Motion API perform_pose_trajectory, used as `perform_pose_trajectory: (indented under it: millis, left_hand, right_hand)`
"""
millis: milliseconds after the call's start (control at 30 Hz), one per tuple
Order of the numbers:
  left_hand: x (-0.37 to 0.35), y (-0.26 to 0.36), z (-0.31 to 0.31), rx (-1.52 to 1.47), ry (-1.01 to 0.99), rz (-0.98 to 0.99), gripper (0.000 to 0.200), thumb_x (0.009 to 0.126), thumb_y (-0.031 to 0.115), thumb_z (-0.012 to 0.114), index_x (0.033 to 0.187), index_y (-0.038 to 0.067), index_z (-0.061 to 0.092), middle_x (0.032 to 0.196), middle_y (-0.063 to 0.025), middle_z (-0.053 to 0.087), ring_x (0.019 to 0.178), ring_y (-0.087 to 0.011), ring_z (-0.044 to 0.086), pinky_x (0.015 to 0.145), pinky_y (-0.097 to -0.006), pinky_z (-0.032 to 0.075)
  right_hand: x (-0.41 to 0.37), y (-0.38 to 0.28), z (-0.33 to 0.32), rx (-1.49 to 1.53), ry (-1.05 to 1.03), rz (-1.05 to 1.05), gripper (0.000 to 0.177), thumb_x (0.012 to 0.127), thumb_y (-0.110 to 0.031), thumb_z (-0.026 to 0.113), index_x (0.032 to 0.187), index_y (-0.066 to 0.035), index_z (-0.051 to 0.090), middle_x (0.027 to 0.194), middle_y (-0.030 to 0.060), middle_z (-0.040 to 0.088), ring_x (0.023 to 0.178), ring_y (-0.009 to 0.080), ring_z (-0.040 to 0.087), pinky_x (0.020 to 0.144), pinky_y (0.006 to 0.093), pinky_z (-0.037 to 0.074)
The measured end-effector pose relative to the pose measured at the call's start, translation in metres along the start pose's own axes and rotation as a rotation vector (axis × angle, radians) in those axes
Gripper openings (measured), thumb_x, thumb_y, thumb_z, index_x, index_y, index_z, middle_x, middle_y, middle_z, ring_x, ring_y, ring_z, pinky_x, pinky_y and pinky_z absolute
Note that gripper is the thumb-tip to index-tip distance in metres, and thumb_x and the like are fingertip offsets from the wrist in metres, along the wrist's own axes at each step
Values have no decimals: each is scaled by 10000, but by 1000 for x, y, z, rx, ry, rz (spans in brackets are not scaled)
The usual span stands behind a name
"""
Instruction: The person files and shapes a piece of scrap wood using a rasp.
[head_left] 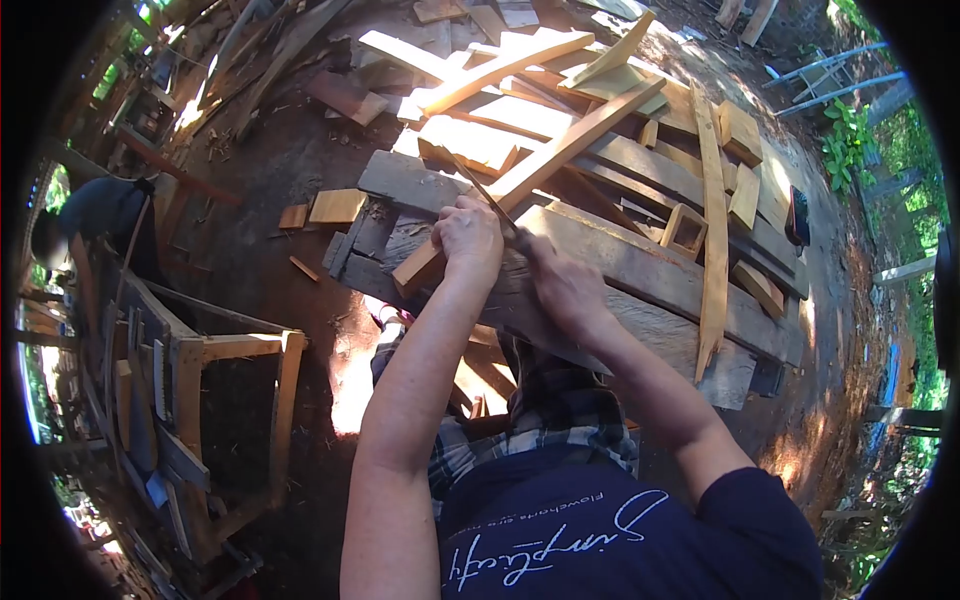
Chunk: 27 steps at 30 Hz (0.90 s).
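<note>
A long squared wooden bar (575,142) lies slantwise across the grey plank workbench (660,262), its near end sticking out past the bench's edge. My left hand (468,235) is closed around this bar near its lower end. Just right of it, my right hand (562,283) is wrapped round the handle of a thin, dark blade-like tool (484,190). The tool crosses the bar beside my left fingers and points up and left. Whether its edge touches the wood cannot be made out.
Loose boards and offcuts (480,145) are heaped on the bench's far side. A phone (798,215) lies at the right. At the left stand a wooden frame (245,347) and a person in dark clothing (110,225). Small blocks (338,206) lie left of the bench.
</note>
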<state>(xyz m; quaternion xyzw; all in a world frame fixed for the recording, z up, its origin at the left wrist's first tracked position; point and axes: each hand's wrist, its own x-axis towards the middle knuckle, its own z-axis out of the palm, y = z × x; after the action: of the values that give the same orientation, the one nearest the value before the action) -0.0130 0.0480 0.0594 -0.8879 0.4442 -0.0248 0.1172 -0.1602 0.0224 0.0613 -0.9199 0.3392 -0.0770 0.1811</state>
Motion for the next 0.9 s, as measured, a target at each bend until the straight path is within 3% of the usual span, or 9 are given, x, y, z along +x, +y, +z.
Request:
perform_pose_trajectory:
  millis: [67, 233, 300, 500, 600, 733, 900]
  left_hand:
    - [-2, 0, -4, 4, -36, 13, 262, 871, 166, 529, 1053, -14, 586, 974, -130, 586, 879, -302, 643, 581, -397, 569]
    - [-2, 0, 7, -22, 15, 31, 275, 864, 174, 538, 1061, -10, 590, 973, -122, 586, 880, -299, 640, 567, -396, 566]
    - [-1, -5, 8, -24, 50, 23, 275, 862, 177, 539, 1059, -8, 592, 974, -117, 586, 878, -296, 640, 557, -394, 564]
    - [-2, 0, 5, 14, 8, 5, 253, 872, 178, 523, 1031, -6, 591, 969, -108, 584, 863, -290, 638, 544, -397, 560]
    - [0, 0, 11, -9, -39, 47, 325, 898, 214, 507, 1122, -11, 577, 999, -138, 562, 871, -327, 615, 534, -477, 548]
    - [-1, -3, 14, -19, 32, 44, 324, 899, 209, 506, 1117, -21, 576, 981, -132, 561, 878, -317, 613, 526, -470, 547]
    - [-3, 0, 4, 26, 12, 1, 264, 867, 172, 526, 1051, -10, 577, 959, -116, 576, 855, -299, 633, 571, -393, 564]
  right_hand:
    - [-21, 13, 0, -19, -34, 32, 182, 960, -250, 419, 1084, -121, 451, 748, 203, 641, 674, 396, 642, 595, 509, 493]
    - [22, -2, 9, -50, 48, -5, 157, 934, -179, 452, 1076, -111, 457, 695, 168, 635, 675, 362, 655, 598, 468, 512]
    - [39, -4, 16, 34, 72, -37, 167, 951, -251, 459, 1063, -126, 463, 747, 193, 637, 651, 394, 635, 556, 512, 481]
    - [-22, 14, -4, -39, -11, 0, 171, 965, -246, 416, 1072, -123, 467, 735, 195, 632, 681, 387, 637, 593, 505, 485]
    - [8, -2, 0, -11, 57, -39, 161, 929, -172, 445, 1072, -101, 466, 748, 184, 641, 694, 369, 651, 602, 470, 506]
    - [41, -6, 17, 6, 57, -42, 175, 924, -159, 441, 1087, -104, 471, 757, 184, 647, 696, 365, 654, 605, 466, 509]
    - [-17, 12, -2, -29, 26, -18, 200, 962, -249, 428, 1108, -119, 472, 737, 189, 636, 679, 386, 639, 600, 498, 487]
